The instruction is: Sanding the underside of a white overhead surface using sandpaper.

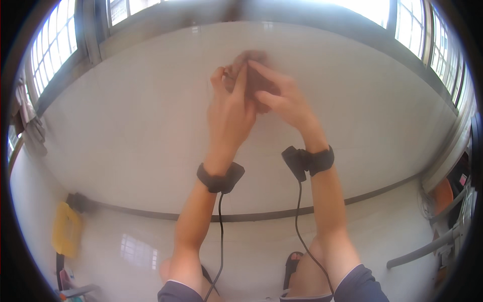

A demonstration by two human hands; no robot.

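A reddish-brown, lumpy object (262, 83) is held up between my two hands, over the far middle of the white tabletop (151, 116). Haze and my fingers blur its outline, so its kind cannot be made out. My left hand (232, 108) grips its left side, with the index finger stretched up along the front. From the right, my right hand (292, 100) pinches it, index finger near the top and thumb lower down. Fingertips of both hands meet close together at the object's upper part. Whatever lies behind the fingers is hidden.
Black wrist straps (221, 177) with box-like units sit on both forearms, trailing black cables (298, 216) toward me. Barred windows (420, 30) line the far side. A yellow container (66, 229) stands at the lower left, and a grey metal frame (425, 251) at the lower right.
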